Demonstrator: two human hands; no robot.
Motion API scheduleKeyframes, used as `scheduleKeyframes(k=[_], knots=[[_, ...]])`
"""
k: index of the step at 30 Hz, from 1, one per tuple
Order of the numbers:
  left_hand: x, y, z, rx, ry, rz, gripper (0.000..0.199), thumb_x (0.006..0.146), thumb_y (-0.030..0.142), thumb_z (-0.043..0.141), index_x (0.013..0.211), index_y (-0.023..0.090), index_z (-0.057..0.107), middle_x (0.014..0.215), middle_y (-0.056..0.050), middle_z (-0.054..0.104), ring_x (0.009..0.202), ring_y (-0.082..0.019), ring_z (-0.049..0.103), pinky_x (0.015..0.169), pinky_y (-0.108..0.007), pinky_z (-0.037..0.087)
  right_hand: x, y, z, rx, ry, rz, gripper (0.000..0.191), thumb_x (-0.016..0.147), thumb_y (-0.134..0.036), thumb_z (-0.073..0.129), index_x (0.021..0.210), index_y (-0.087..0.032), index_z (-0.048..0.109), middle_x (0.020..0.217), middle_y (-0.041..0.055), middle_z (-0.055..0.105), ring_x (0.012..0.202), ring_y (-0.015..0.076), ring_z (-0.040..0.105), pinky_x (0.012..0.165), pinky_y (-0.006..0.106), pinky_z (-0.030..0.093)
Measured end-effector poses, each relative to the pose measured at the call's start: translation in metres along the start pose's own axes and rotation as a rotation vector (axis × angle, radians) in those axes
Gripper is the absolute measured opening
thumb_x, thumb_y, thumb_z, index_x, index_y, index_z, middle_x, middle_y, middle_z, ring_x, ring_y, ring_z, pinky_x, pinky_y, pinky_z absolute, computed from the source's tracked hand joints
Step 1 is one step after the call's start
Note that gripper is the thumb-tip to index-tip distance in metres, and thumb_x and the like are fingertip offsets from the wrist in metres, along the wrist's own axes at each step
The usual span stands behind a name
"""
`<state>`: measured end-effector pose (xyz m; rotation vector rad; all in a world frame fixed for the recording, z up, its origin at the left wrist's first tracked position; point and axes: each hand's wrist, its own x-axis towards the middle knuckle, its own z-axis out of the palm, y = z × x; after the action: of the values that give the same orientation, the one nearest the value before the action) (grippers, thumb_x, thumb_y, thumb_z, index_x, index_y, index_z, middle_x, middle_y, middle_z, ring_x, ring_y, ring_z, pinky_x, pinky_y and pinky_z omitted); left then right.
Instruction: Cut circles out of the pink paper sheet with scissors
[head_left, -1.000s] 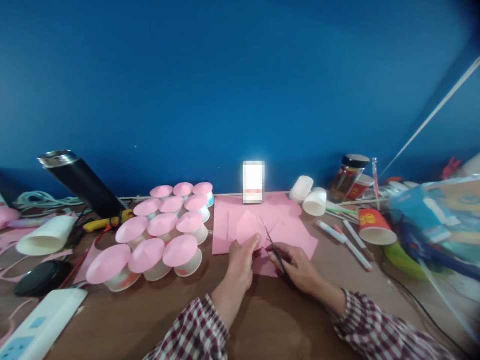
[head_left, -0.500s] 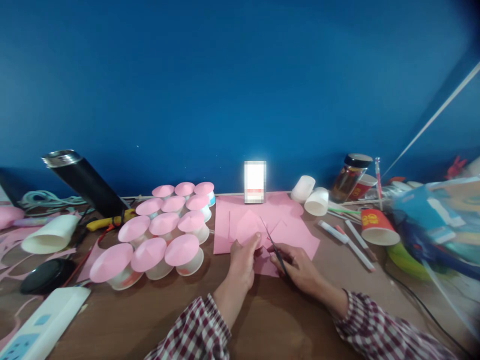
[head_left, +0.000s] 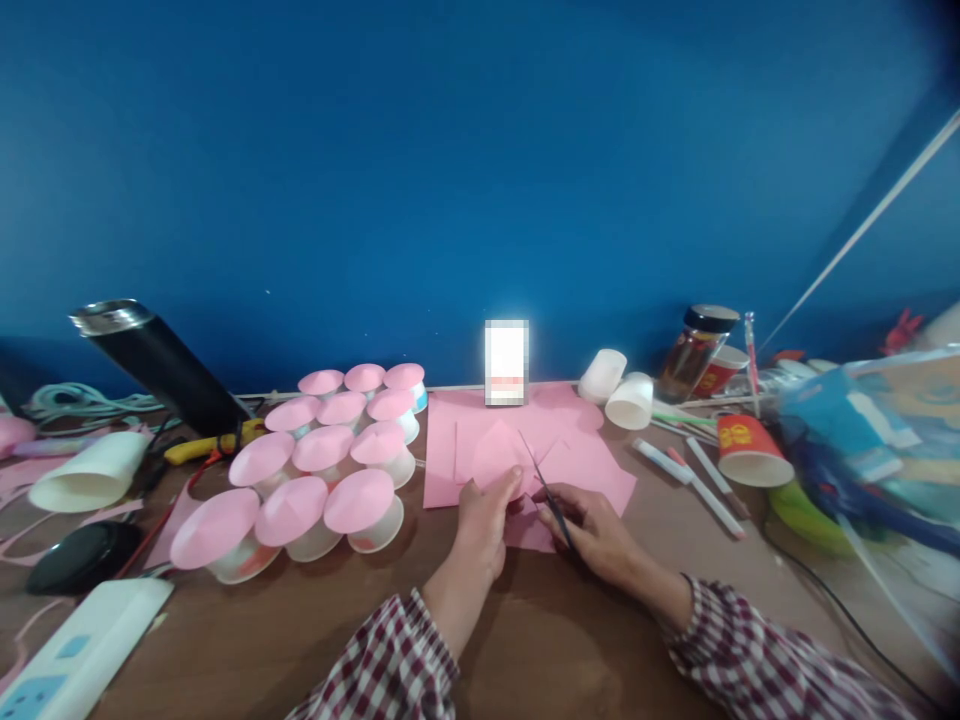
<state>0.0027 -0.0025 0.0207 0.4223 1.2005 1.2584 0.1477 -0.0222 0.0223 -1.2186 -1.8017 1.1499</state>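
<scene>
My left hand [head_left: 486, 525] is closed, thumb on top, on a piece of pink paper [head_left: 496, 455] with a pointed upper edge. My right hand [head_left: 596, 528] grips a pair of dark scissors [head_left: 553, 505] by the handles, and the blades point up and away over the pink paper. Both hands are close together above larger pink sheets [head_left: 441, 450] lying on the table. Whether the blades touch the held piece is hard to tell. To the left stand rows of upturned paper cups [head_left: 379, 527] topped with shallow pink paper cones [head_left: 358, 499].
A glowing, blurred-out screen [head_left: 507, 362] stands behind the sheets. White cups [head_left: 630, 402], markers [head_left: 712, 505], a red cup [head_left: 750, 452] and a lidded jar [head_left: 694, 352] are on the right. A black flask [head_left: 172, 365] and a power strip [head_left: 86, 645] are on the left.
The surroundings have shifted slightly in the view, mostly leftward. Both hands, the scissors and the held paper keep nearly the same position.
</scene>
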Motion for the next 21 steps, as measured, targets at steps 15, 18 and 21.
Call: scheduleKeyframes(k=[15,18,21], knots=[[0.0008,0.0001,0.0000,-0.008,0.002,0.004,0.034,0.059,0.029,0.077,0.074,0.015,0.050,0.054,0.002,0.055,0.048,-0.010,0.051,0.048,-0.023,0.042,-0.0003,-0.0054,0.0000,-0.005,0.004,0.009,0.024,0.087,-0.039,0.055,0.084,-0.016,0.058,0.061,-0.0022,0.053,0.054,0.0119,0.048,0.049,0.020,0.037],[-0.0010,0.0010,0.0002,-0.019,0.022,-0.006,0.035,0.060,0.028,0.077,0.077,0.016,0.048,0.056,0.002,0.056,0.049,-0.010,0.052,0.048,-0.023,0.043,-0.0002,-0.0047,-0.0002,-0.017,0.006,0.010,0.022,0.087,-0.038,0.055,0.083,-0.016,0.058,0.061,-0.0023,0.053,0.055,0.0120,0.049,0.049,0.020,0.037],[-0.0020,0.0006,-0.0001,-0.032,0.040,-0.011,0.037,0.061,0.027,0.077,0.080,0.016,0.047,0.057,0.002,0.057,0.050,-0.011,0.054,0.049,-0.023,0.044,0.0000,-0.0034,-0.0006,-0.043,-0.003,0.017,0.022,0.086,-0.038,0.055,0.083,-0.016,0.058,0.060,-0.0024,0.054,0.054,0.0124,0.050,0.049,0.020,0.037]])
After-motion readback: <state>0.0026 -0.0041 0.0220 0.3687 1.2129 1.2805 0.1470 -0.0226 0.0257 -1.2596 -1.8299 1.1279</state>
